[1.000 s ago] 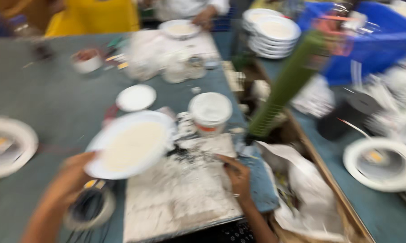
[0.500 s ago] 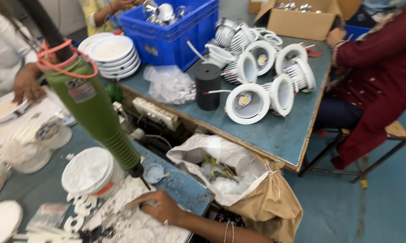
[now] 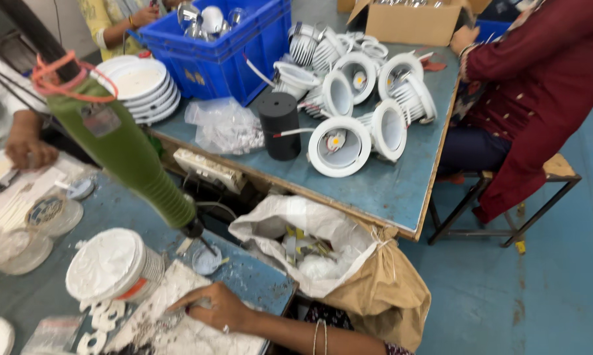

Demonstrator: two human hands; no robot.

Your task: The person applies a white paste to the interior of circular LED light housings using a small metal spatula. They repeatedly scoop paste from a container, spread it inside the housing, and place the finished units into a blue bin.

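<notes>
Only the right hand (image 3: 217,307) shows, low in the head view. Its forearm enters from the bottom edge and runs leftward, bangles on the wrist. The hand lies palm down, fingers (image 3: 181,304) stretched out flat and slightly spread, a ring on one. The left hand is out of view.

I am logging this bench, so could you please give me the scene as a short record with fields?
right hand: fingers down on the white-smeared board, holding nothing that can be made out
left hand: not in view
near the hand: white tub, small dish
hanging tool: green, tilted, tip above the dish
far table: white lamp housings, black cylinder, blue crate, stacked plates
between tables: open sack of scraps
others: person in maroon, seated
</notes>
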